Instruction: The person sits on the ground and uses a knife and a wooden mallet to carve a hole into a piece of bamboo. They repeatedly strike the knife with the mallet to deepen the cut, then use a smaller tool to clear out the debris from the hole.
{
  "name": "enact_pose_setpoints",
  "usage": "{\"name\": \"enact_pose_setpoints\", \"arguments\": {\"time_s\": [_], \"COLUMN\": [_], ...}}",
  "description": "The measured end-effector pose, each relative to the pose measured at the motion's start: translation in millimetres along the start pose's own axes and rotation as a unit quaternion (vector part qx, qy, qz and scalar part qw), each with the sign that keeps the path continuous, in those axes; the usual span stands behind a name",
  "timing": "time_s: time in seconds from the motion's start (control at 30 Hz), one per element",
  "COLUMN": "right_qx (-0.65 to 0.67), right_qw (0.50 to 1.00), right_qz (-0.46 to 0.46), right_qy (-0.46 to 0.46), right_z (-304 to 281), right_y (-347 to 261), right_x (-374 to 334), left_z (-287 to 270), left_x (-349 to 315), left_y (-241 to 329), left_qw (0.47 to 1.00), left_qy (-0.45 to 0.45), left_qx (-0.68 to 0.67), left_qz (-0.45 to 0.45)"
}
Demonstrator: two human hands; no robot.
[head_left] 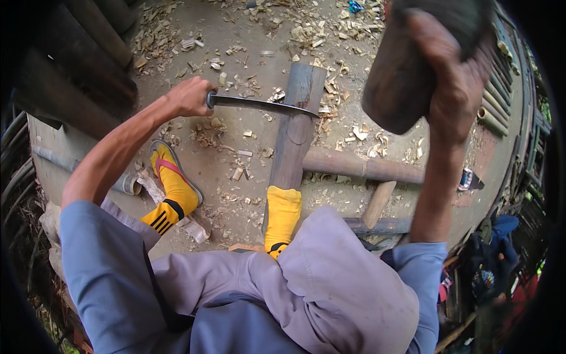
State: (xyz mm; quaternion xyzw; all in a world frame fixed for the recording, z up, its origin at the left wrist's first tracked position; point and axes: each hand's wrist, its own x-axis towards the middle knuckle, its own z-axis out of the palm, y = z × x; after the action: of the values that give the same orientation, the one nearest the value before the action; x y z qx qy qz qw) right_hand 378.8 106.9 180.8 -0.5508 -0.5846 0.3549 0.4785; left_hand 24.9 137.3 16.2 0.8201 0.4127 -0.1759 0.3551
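Note:
My left hand is closed round the handle of a machete. Its long, slightly curved blade points right and lies across a thick brown bamboo piece, with the tip just past the far side. That piece lies lengthwise on the ground, its near end under my foot in a yellow sock. High on the right, my right hand grips a thick dark cylindrical block, perhaps wood or bamboo. The block is raised and a little blurred, its top cut off by the frame edge.
Pale chips litter the ground. A bamboo pole runs rightward from the piece, beside a short wooden peg. Thick dark bamboo poles stand at upper left. My other foot wears a sandal. A small can lies at right.

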Motion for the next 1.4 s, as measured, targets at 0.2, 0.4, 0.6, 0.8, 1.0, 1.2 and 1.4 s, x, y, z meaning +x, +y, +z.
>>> {"name": "enact_pose_setpoints", "arguments": {"time_s": [0.2, 0.4, 0.6, 0.8, 1.0, 1.2, 1.4], "right_qx": [-0.066, -0.016, -0.215, -0.195, -0.221, -0.258, -0.243], "right_qw": [0.895, 0.974, 0.836, 0.950, 0.924, 0.880, 0.885], "right_qz": [0.297, 0.161, 0.309, 0.209, 0.312, 0.397, 0.395], "right_qy": [-0.325, -0.160, -0.399, -0.124, 0.009, 0.034, 0.029], "right_z": [16, 16, 13, -17, -46, -41, -38], "right_y": [80, 36, 55, 65, 74, 68, 69], "right_x": [-90, -57, -78, -148, -245, -276, -274], "left_z": [6, 17, 13, 17, -1, -98, 48], "left_x": [16, -1, 14, 9, 11, 58, 0], "left_y": [8, -1, -7, -2, 6, 52, -28], "left_qw": [0.998, 0.997, 0.988, 0.987, 0.986, 0.986, 0.977], "left_qy": [-0.065, -0.039, -0.127, -0.111, -0.112, -0.139, -0.021], "left_qx": [-0.019, -0.059, -0.085, -0.108, -0.106, 0.090, -0.201], "left_qz": [0.006, -0.024, 0.021, -0.052, -0.059, -0.023, -0.065]}}
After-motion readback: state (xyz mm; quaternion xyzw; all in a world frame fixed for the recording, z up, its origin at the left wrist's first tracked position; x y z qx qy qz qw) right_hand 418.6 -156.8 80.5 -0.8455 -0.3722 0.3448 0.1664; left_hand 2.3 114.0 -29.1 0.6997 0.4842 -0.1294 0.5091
